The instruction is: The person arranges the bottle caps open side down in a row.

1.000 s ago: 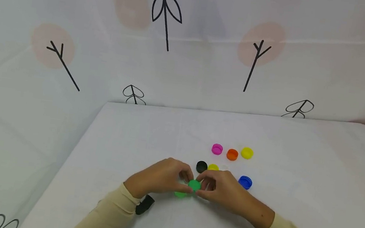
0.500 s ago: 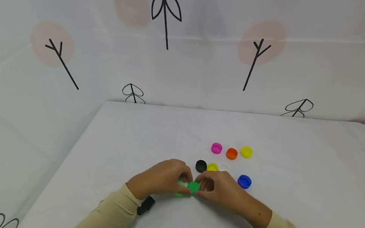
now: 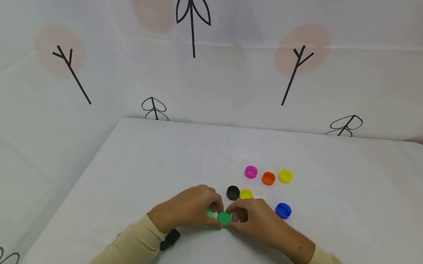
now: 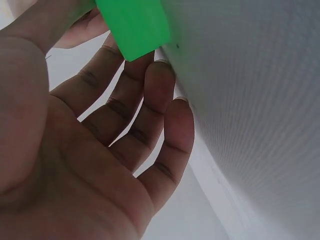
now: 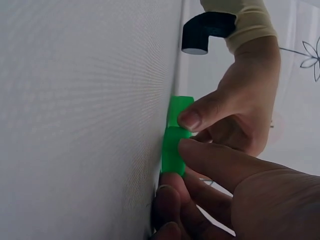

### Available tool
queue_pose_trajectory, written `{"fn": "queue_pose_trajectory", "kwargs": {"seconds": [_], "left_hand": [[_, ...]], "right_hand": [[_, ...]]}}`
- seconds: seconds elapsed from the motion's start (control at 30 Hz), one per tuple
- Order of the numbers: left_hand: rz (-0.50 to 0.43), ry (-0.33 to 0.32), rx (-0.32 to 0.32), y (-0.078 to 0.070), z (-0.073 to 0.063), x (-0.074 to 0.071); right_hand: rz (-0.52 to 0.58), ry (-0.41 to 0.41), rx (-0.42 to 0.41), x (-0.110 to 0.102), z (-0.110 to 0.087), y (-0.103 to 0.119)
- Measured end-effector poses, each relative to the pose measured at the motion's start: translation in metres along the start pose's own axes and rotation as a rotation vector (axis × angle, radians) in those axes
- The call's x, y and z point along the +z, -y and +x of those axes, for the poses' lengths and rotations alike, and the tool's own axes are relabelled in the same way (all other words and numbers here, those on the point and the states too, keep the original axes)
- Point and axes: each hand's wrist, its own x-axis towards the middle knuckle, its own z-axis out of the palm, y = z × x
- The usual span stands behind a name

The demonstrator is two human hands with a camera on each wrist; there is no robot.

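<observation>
Currently | left grip (image 3: 191, 205), right grip (image 3: 258, 219): pinching dark green cap (image 3: 224, 219) | light green cap (image 5: 178, 107): touching it | any lettering: indiscernible

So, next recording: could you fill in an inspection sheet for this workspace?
Surface: white tabletop, flat in the head view.
Job's things: darker green cap and lighter green cap, side by side, seemingly touching.
Clutter: pink cap, orange cap, far yellow cap, black cap, near yellow cap, blue cap and a pale cap, partly hidden.
Grippers: right hand pinches the darker green cap; left hand curls round the lighter green cap, exact fingertip contact unclear.
Cables: nothing seen.
Surroundings: pale cloth backdrop with line-drawn plants.
</observation>
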Motion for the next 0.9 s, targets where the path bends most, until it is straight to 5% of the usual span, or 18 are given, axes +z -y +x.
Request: {"fn": "queue_pose_trajectory", "kwargs": {"seconds": [0.9], "left_hand": [[0.057,-0.009,0.019,0.0014,0.0008,0.0015]], "right_hand": [[-0.01,0.003,-0.008,-0.0006,-0.0005,0.0038]]}}
